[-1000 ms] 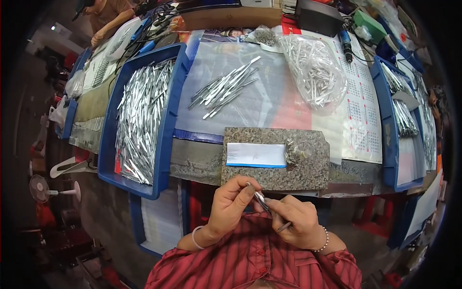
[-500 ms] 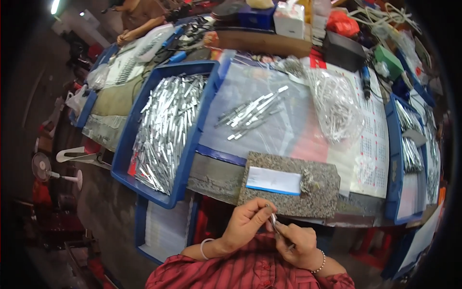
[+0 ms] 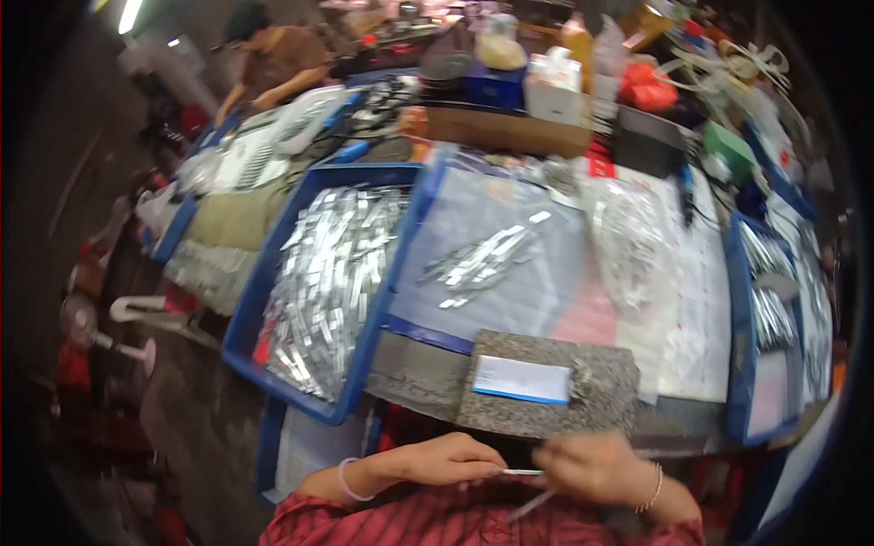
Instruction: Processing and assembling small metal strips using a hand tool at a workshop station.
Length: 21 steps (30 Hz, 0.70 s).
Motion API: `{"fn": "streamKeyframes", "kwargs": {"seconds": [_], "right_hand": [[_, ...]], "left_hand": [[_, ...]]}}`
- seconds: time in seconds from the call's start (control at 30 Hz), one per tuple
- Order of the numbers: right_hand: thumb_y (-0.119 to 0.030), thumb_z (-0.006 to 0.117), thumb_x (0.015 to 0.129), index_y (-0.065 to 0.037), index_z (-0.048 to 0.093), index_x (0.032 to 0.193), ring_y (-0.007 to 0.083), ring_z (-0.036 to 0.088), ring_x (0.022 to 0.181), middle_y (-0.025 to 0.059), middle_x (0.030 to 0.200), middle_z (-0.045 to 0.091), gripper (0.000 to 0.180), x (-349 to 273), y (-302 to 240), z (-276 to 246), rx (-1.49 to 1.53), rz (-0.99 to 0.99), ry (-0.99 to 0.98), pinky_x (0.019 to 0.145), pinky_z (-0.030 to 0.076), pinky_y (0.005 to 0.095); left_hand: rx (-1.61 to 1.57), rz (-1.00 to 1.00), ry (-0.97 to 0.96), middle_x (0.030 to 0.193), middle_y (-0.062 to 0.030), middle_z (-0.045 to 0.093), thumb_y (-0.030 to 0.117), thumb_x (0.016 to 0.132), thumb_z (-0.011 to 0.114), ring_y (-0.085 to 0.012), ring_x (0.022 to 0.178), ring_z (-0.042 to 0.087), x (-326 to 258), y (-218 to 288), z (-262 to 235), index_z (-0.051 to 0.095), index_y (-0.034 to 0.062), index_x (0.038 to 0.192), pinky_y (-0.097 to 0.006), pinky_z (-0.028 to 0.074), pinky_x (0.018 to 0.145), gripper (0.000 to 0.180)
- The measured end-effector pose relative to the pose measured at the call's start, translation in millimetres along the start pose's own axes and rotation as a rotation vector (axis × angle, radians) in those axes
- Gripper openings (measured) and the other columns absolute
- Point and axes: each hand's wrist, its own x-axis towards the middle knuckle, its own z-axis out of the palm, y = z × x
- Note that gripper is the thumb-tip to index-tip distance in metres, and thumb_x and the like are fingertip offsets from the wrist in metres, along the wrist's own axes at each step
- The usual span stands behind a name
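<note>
My left hand [image 3: 455,460] is closed, with thumb and fingertips pinching a thin silvery metal piece [image 3: 521,472] in front of my chest. The piece points across toward my right hand [image 3: 587,469], which is curled and smeared by motion. A narrow pale strip [image 3: 532,505] slants down below the right hand; whether that hand grips it is too blurred to tell. Just beyond my hands lies a speckled stone slab [image 3: 496,419], bearing a white, blue-edged pad [image 3: 521,379] and a small heap of tiny bits [image 3: 585,379].
Left of the slab stands a blue tray [image 3: 238,350] full of slim metal pieces. More such pieces [image 3: 492,255] lie on the plastic-covered table, beside a clear bag of white parts [image 3: 633,246]. Another blue tray [image 3: 742,364] is at right. A co-worker [image 3: 282,64] sits far left.
My hands have drawn apart, the right moving rightward and the left staying on the metal piece. The whole view has tilted up, so the table appears lower.
</note>
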Motion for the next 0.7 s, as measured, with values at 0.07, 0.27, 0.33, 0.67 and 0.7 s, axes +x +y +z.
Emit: {"fn": "streamKeyframes", "kwargs": {"seconds": [0.07,0.27,0.33,0.67,0.7], "right_hand": [[-0.012,0.067,0.080,-0.008,0.062,0.096,0.0240,0.066,0.071,0.0086,0.092,0.066,0.018,0,29,-15,0.002,0.186,0.144,0.057,0.054,0.0335],[-0.009,0.061,0.087,-0.001,0.064,0.091,0.0350,0.064,0.070,0.0182,0.080,0.066,0.010,-13,133,-50,-0.291,0.759,0.460,0.061,0.049,0.0397],[-0.010,0.062,0.086,0.001,0.064,0.090,0.0356,0.065,0.072,0.0190,0.078,0.066,0.012,-37,158,-50,-0.190,0.957,0.442,0.063,0.050,0.0393],[-0.006,0.065,0.080,0.002,0.066,0.092,0.0243,0.061,0.071,0.0143,0.086,0.066,0.015,-23,128,-45,-0.198,0.897,0.430,0.063,0.045,0.0310],[-0.005,0.065,0.081,0.002,0.066,0.094,0.0293,0.062,0.074,0.0155,0.089,0.065,0.015,-28,133,-42,-0.181,0.842,0.319,0.066,0.047,0.0339]], "left_hand": [[0.012,0.055,0.105,0.072,-0.0002,0.058,0.022,0.100,0.051,-0.0060,0.063,0.054,-12,-2,-1,0.064,0.0008,0.113,-0.022,0.045,0.058,0.029],[-0.046,0.040,0.317,0.067,0.0054,0.050,0.019,0.098,0.052,-0.0025,0.060,0.044,-21,10,-13,0.066,0.0026,0.111,-0.019,0.038,0.055,0.025],[-0.016,0.094,0.357,0.067,0.0057,0.050,0.019,0.099,0.052,-0.0022,0.059,0.045,-20,8,-16,0.067,0.0023,0.110,-0.019,0.038,0.054,0.025],[-0.047,0.144,0.381,0.072,0.0006,0.056,0.023,0.100,0.051,-0.0049,0.059,0.051,-30,12,-25,0.064,0.0009,0.111,-0.021,0.043,0.055,0.029],[-0.064,0.150,0.389,0.071,0.0015,0.055,0.022,0.100,0.051,-0.0041,0.060,0.051,-29,14,-24,0.065,0.0011,0.111,-0.020,0.043,0.056,0.028]]}}
